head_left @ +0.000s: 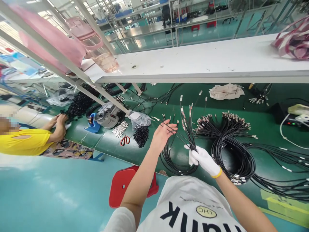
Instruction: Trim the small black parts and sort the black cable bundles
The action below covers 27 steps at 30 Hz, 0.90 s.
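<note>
My right hand (202, 159), in a white glove, is closed round a bunch of thin black cables (187, 129) whose metal-tipped ends fan upward. My bare left hand (162, 135) is raised beside it, fingers loosely curled, pinching a single black cable (178, 134) that runs across to the bunch. Coiled loops of the same cables (173, 161) hang below both hands onto the green bench (263, 125). A larger coil of black cables with metal connectors (229, 141) lies just right of my gloved hand.
A white shelf (205, 61) overhangs the bench. Red scissors (125, 140), a pile of small black parts (141, 135), metal terminals (120, 128) and a small machine (107, 116) lie left. A person in a yellow shirt (24, 141) works far left. A red stool (125, 187) stands below.
</note>
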{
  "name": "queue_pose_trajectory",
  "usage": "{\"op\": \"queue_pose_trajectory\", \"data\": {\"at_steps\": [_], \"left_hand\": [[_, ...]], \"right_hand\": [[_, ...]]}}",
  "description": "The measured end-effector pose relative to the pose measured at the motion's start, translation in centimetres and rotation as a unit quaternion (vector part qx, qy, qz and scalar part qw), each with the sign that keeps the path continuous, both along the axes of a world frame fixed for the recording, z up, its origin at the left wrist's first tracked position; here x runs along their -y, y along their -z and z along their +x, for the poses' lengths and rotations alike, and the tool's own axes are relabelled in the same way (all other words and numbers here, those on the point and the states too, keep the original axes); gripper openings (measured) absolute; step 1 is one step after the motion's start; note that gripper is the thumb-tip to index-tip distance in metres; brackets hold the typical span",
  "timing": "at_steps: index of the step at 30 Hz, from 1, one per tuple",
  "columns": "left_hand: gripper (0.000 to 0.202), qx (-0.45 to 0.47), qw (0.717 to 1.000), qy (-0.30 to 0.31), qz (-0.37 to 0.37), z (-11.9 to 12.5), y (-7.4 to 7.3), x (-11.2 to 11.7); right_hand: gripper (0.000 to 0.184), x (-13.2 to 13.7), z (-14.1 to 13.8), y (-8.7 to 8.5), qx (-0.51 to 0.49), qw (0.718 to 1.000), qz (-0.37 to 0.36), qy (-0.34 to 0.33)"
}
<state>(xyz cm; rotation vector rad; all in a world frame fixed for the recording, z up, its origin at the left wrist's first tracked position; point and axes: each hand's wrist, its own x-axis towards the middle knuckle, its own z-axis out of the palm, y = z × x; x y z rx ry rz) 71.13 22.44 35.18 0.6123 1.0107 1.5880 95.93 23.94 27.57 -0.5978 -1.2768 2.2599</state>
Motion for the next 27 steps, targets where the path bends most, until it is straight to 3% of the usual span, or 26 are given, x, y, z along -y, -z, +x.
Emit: {"op": "queue_pose_trajectory", "data": {"at_steps": [3,7,11,17,22,24,27], "left_hand": [[0.051,0.112,0.991,-0.07,-0.008,-0.8,-1.3,-1.3],[0.039,0.181,0.972,-0.151,-0.009,-1.0,-1.6,-2.8],[0.029,0.205,0.966,-0.155,-0.005,-0.3,-2.2,-3.7],[0.037,0.069,0.997,-0.044,0.007,3.2,-2.4,-2.3],[0.037,-0.096,0.993,0.066,-0.028,5.4,-1.5,-0.9],[0.034,-0.133,0.99,0.051,-0.015,5.0,-1.8,-1.0],[0.039,-0.098,0.994,-0.023,0.033,3.6,-3.2,-1.7]], "right_hand": [[0.054,0.7,0.8,0.1,0.012,1.0,0.012,-0.004],[0.053,1.5,1.2,0.4,0.018,1.0,0.008,0.006],[0.053,1.8,1.2,0.7,0.018,1.0,0.0,0.018],[0.055,1.6,1.1,0.9,0.022,0.999,-0.005,0.033],[0.055,1.4,1.6,0.8,0.048,0.998,0.01,0.046],[0.056,1.4,1.8,0.9,0.058,0.997,0.014,0.044],[0.053,1.4,1.9,1.0,0.054,0.998,0.015,0.036]]}}
